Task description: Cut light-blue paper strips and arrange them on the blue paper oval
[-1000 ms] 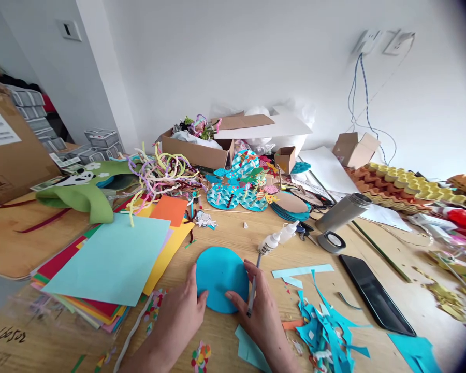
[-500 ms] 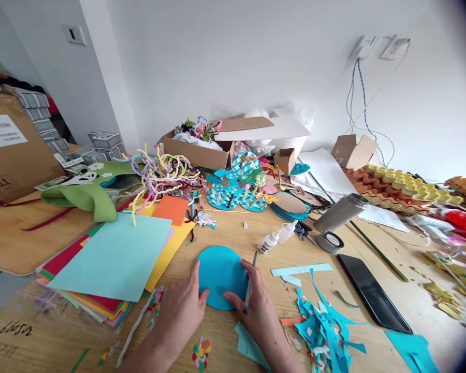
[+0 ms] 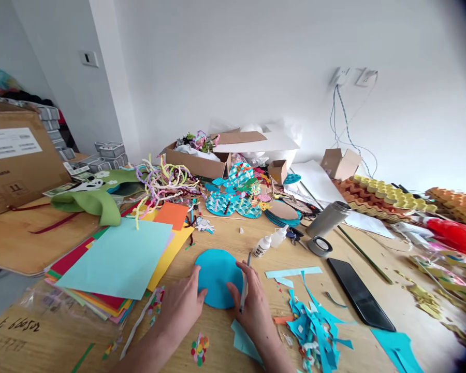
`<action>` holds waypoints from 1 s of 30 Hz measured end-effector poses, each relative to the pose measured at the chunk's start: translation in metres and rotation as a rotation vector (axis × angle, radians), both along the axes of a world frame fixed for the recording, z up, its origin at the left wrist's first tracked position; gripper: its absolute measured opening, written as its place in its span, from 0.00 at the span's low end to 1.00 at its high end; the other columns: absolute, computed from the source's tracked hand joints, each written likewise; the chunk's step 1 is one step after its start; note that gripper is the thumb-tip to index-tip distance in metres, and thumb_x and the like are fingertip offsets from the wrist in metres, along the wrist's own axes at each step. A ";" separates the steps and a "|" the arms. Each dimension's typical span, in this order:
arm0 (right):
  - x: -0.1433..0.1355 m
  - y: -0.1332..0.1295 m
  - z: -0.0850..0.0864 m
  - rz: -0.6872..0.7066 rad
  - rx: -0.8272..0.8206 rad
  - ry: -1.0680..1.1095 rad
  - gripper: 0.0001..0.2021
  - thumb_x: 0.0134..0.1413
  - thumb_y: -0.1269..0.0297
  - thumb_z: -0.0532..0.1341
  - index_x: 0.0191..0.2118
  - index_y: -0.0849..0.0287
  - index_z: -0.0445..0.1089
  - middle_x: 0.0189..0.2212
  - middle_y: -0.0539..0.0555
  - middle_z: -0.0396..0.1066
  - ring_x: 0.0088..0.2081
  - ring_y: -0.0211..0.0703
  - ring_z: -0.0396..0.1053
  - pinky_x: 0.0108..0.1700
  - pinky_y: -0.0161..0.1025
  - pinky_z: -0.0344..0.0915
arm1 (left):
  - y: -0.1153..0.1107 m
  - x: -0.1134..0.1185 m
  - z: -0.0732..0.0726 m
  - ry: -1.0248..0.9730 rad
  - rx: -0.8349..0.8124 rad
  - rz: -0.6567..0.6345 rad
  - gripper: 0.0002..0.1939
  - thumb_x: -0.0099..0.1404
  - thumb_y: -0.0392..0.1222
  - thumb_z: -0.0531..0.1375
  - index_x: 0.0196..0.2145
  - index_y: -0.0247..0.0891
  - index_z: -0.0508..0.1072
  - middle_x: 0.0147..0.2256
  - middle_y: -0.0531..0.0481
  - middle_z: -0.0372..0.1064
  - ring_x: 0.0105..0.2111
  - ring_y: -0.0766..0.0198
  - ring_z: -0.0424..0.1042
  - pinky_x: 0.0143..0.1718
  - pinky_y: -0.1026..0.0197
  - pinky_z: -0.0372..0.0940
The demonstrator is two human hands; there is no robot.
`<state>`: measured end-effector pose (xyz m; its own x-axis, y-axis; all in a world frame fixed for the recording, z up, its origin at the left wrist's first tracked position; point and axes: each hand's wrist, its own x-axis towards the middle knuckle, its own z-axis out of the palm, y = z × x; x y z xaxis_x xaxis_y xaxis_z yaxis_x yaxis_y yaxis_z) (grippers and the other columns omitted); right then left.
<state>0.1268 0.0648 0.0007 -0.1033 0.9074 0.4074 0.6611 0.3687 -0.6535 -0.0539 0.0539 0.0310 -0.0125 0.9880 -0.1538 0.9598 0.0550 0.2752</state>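
Observation:
A round blue paper disc (image 3: pixel 219 277) lies near the front of the table between my hands. My left hand (image 3: pixel 180 303) grips its left edge, thumb on the face and fingertips at the rim. On the opposite edge rests my right hand (image 3: pixel 253 303), its thumb on the disc and a grey pen (image 3: pixel 244 290) held between the fingers, pointing up and away. A light blue paper piece (image 3: pixel 244 339) is partly under my right wrist. Two white glue bottles (image 3: pixel 262 246) stand beyond the disc to the right.
Coloured paper sheets (image 3: pixel 116 259) are stacked on the left, with fuzzy pipe cleaners (image 3: pixel 166 181) behind. Blue paper scraps (image 3: pixel 314 326) and a black phone (image 3: pixel 360 294) lie at right. A grey flask (image 3: pixel 328 218), stacked discs (image 3: pixel 283 211) and egg cartons (image 3: pixel 380 194) stand farther back.
The view has shifted slightly, so the scene sits a little lower and the right side farther left. Both hands keep their places on the disc, with the pen still in the right.

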 end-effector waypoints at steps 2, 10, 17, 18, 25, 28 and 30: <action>-0.002 -0.003 0.006 0.025 0.019 0.037 0.14 0.62 0.64 0.54 0.52 0.56 0.63 0.47 0.60 0.68 0.51 0.48 0.67 0.51 0.46 0.66 | 0.000 0.000 -0.001 -0.022 0.004 -0.013 0.23 0.66 0.42 0.54 0.57 0.34 0.62 0.37 0.41 0.76 0.39 0.51 0.75 0.35 0.58 0.63; -0.008 -0.011 0.031 0.197 -0.006 0.082 0.10 0.63 0.66 0.52 0.37 0.56 0.71 0.33 0.56 0.70 0.37 0.44 0.70 0.39 0.39 0.68 | -0.001 -0.001 -0.004 -0.038 0.003 -0.020 0.19 0.66 0.42 0.54 0.54 0.35 0.64 0.35 0.42 0.76 0.37 0.52 0.75 0.34 0.59 0.63; -0.009 -0.011 0.028 0.237 -0.032 0.044 0.08 0.62 0.67 0.53 0.36 0.56 0.70 0.32 0.55 0.69 0.37 0.44 0.69 0.39 0.39 0.67 | -0.001 0.000 -0.002 -0.027 -0.003 -0.021 0.18 0.66 0.43 0.54 0.53 0.36 0.64 0.35 0.41 0.76 0.37 0.51 0.75 0.33 0.58 0.63; -0.009 -0.011 0.028 0.238 -0.030 0.036 0.09 0.62 0.67 0.53 0.36 0.56 0.70 0.32 0.55 0.69 0.37 0.44 0.69 0.38 0.39 0.67 | -0.001 0.000 -0.002 -0.025 -0.003 -0.020 0.18 0.66 0.43 0.54 0.53 0.36 0.65 0.34 0.42 0.76 0.37 0.51 0.75 0.33 0.58 0.63; -0.008 -0.010 0.023 0.209 -0.028 0.011 0.09 0.62 0.65 0.53 0.36 0.56 0.71 0.31 0.54 0.70 0.35 0.44 0.69 0.37 0.38 0.66 | -0.002 0.000 -0.003 -0.031 -0.021 -0.027 0.18 0.67 0.42 0.53 0.53 0.36 0.65 0.36 0.43 0.75 0.38 0.53 0.75 0.34 0.59 0.63; -0.004 -0.008 0.017 0.057 -0.064 0.034 0.12 0.63 0.61 0.52 0.35 0.57 0.71 0.29 0.55 0.70 0.31 0.44 0.70 0.33 0.37 0.66 | -0.002 0.000 -0.003 -0.038 -0.008 -0.032 0.15 0.67 0.41 0.53 0.50 0.37 0.66 0.38 0.44 0.74 0.39 0.55 0.74 0.36 0.60 0.62; 0.000 -0.007 0.013 -0.066 -0.073 0.039 0.15 0.63 0.58 0.51 0.34 0.57 0.71 0.27 0.55 0.70 0.29 0.44 0.71 0.30 0.36 0.65 | -0.002 0.000 -0.003 -0.050 0.030 -0.035 0.12 0.66 0.40 0.54 0.47 0.39 0.67 0.41 0.44 0.72 0.41 0.56 0.72 0.36 0.60 0.62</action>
